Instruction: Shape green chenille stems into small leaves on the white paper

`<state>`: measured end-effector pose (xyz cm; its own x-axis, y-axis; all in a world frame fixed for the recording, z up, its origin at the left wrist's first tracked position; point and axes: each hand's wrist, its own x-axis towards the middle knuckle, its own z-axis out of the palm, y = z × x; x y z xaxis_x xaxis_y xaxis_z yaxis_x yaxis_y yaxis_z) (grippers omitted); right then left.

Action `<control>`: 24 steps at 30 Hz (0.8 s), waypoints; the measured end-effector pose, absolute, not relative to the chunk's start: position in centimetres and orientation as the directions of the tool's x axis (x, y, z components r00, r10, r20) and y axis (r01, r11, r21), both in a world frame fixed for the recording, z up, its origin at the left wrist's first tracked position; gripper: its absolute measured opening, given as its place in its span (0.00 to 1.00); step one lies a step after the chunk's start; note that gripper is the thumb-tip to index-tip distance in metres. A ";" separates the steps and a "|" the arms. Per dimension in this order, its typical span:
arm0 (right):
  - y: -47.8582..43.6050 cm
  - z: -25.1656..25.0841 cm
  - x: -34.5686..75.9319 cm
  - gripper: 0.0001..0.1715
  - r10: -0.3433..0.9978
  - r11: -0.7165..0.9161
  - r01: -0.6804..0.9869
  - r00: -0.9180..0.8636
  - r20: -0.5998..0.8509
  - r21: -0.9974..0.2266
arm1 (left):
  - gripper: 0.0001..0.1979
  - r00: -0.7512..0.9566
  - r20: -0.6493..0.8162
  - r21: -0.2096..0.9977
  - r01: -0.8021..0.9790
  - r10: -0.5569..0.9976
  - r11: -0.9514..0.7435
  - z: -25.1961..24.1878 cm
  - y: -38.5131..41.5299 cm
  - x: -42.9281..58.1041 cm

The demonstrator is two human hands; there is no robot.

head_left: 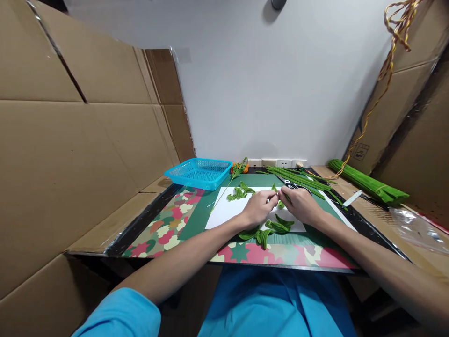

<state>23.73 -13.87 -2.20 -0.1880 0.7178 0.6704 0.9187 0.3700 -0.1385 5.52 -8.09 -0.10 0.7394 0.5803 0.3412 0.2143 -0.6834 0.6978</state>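
My left hand (pixel 258 207) and my right hand (pixel 300 204) meet fingertip to fingertip above a white sheet of paper (pixel 219 219). Both are closed in a pinch on a green pipe-cleaner leaf (pixel 281 204), which my fingers largely cover. Just below the hands, several looped green pipe-cleaner leaves (pixel 279 226) lie across the paper's near edge. Another group of leaves (pixel 239 192) rests on the paper, beyond my left hand. Black-handled scissors (pixel 293 185) lie behind my right hand, partly hidden by it.
A blue plastic basket (pixel 199 174) stands at the back left. Beside it lies a green stem with orange flowers (pixel 240 167). Loose green pipe cleaners (pixel 301 178) spread at the back right, with a thick bundle (pixel 368 182) farther right. Cardboard walls (pixel 105 140) flank the table.
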 end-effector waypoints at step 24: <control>-14.0 -1.9 24.3 0.35 0.741 0.318 0.900 -0.039 0.670 -0.300 | 0.23 0.726 0.178 0.953 0.042 0.665 -0.301 -0.9 -8.4 5.7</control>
